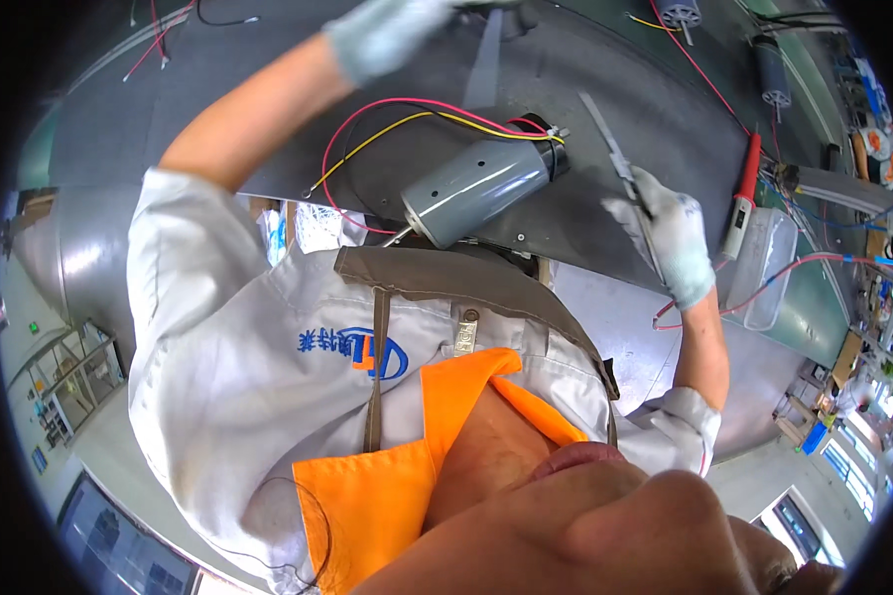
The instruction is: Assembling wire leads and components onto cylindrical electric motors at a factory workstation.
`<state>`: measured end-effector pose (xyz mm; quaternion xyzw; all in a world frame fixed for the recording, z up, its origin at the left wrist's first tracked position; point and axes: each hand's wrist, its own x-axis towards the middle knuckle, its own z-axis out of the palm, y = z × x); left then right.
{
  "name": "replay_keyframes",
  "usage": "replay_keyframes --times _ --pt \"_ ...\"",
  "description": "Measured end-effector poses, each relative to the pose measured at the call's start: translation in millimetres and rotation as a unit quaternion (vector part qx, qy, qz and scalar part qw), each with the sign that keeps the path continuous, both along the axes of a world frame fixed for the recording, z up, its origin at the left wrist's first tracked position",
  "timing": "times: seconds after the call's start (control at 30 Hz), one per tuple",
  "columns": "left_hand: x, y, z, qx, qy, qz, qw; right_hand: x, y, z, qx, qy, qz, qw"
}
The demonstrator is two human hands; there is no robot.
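A grey cylindrical motor (481,188) lies tilted on the dark table, its shaft toward the lower left and its black end cap at the upper right. Red, yellow and black wires (392,121) loop from that end back over its left side. Beyond the motor, my gloved left hand (387,40) reaches to the top edge of the view, its fingers at a dark object I cannot make out; a blurred grey strip shows below it. Right of the motor, my gloved right hand (673,233) is closed around a long thin grey tool (607,139), pointing away from me.
A red and pale pen-shaped tool (744,193) and a clear plastic box (759,273) are at the right. More motors (680,14) stand at the far right, with red wires nearby. Loose wires (159,38) lie at the far left. A brown apron edge (466,273) touches the table's near side.
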<state>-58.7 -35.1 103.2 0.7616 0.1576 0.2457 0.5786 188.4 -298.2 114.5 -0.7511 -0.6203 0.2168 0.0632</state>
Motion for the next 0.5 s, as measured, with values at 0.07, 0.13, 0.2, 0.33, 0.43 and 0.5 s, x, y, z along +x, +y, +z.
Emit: replay_keyframes --times 0.07,0.13,0.2,0.33,0.43,0.5 --pt "-70 31 14 0.064 0.235 -0.184 0.952 16 -10 -10 0.064 -0.101 0.014 0.993" --pt "-103 -3 61 0.052 0.239 -0.345 0.906 27 -12 -18 -0.015 -0.223 -0.009 0.975" --pt "-132 -11 25 0.4 0.126 -0.283 0.863 42 -33 -41 0.106 -0.204 0.027 0.973" --pt "-75 -86 -16 0.379 0.127 0.039 0.916 -21 5 -13 -0.218 0.433 -0.126 0.866" --pt "-37 -129 -68 0.278 0.037 0.039 0.959 -28 22 -55 -0.247 0.561 -0.077 0.786" --pt "-16 -121 -78 0.327 0.001 0.158 0.932 -26 43 -73 -0.13 0.629 -0.128 0.755"
